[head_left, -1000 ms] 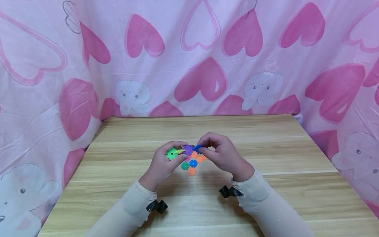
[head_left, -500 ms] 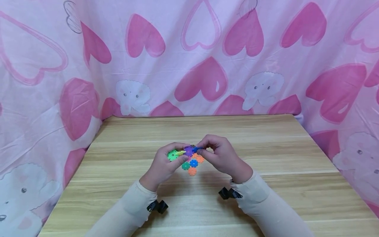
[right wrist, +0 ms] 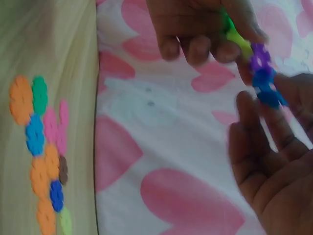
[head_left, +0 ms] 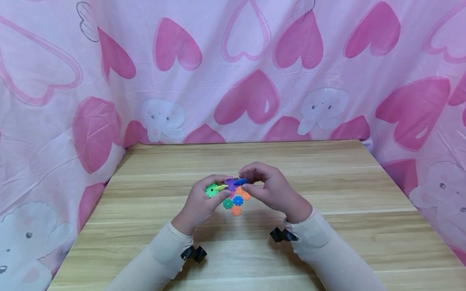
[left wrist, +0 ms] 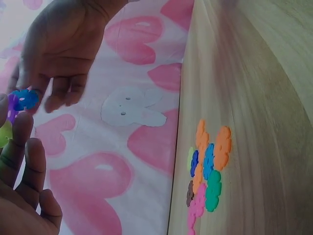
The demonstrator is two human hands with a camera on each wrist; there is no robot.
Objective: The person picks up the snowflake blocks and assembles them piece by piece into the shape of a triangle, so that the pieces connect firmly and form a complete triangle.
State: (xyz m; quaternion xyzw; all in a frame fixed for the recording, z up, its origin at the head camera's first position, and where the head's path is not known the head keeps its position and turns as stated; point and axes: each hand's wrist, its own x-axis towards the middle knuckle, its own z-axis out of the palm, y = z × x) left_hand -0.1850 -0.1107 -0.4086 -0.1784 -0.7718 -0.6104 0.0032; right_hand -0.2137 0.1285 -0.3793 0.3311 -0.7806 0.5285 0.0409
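My left hand (head_left: 202,198) pinches a short chain of notched plastic discs, snowflake building pieces, above the table. A green disc (head_left: 212,190), a yellow disc (head_left: 221,187) seen edge-on and a purple disc (head_left: 231,184) make up the chain. At its right end a blue disc (head_left: 240,182) meets the purple one; the right wrist view also shows this blue disc (right wrist: 266,88) against the purple disc (right wrist: 260,58). My right hand (head_left: 273,190) has thumb and index fingertips at the blue disc's outer edge, its other fingers loosely bent.
Loose discs lie on the wooden table (head_left: 233,250) beneath the hands, among them an orange disc (head_left: 236,210), a teal-green disc (head_left: 228,203), another blue disc (head_left: 238,200) and a pink disc (left wrist: 200,198). A pink heart-print curtain (head_left: 247,97) surrounds the table's back and sides.
The right index fingertip has lifted slightly off the blue disc, so more of that disc shows. The left hand with its chain stays almost still.
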